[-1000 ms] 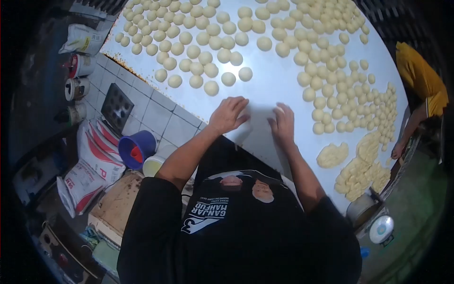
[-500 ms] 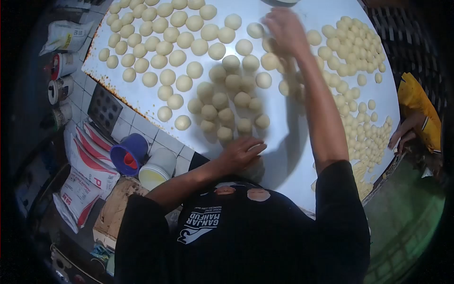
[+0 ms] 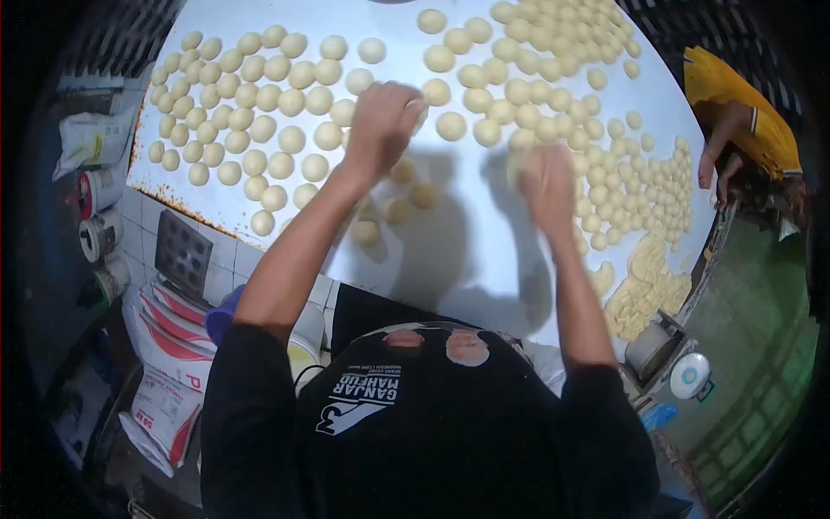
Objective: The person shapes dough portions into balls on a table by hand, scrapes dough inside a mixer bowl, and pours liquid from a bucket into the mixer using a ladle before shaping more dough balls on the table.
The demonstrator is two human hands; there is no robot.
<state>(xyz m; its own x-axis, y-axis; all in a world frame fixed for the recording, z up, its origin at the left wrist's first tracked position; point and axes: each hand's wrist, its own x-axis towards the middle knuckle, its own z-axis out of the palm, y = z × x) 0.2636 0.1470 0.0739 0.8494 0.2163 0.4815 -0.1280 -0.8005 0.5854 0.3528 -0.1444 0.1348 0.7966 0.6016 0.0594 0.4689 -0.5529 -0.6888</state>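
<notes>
Many pale round dough balls (image 3: 291, 102) lie on the white tabletop (image 3: 484, 285). My left hand (image 3: 386, 125) is over the middle of the table, its fingers curled around what looks like a dough ball, of which only a pale edge shows. To its right, my right hand (image 3: 546, 186) is smeared by motion beside the smaller dough balls (image 3: 596, 195); whether it grips one cannot be made out. Below my left hand sit a few shaded dough balls (image 3: 423, 195), partly hidden by my forearm.
Flattened dough pieces (image 3: 644, 290) lie at the right edge, near a metal pot (image 3: 650, 346). Another person in a yellow shirt (image 3: 745, 112) is at the right. Printed sacks (image 3: 164, 406), buckets (image 3: 99, 192) and a dark dimpled tray (image 3: 182, 251) stand on the left.
My left hand has gone from the near table edge forward over the dough balls. My right hand has come back from the far side. Fewer balls show in the middle cluster; the view has shifted.
</notes>
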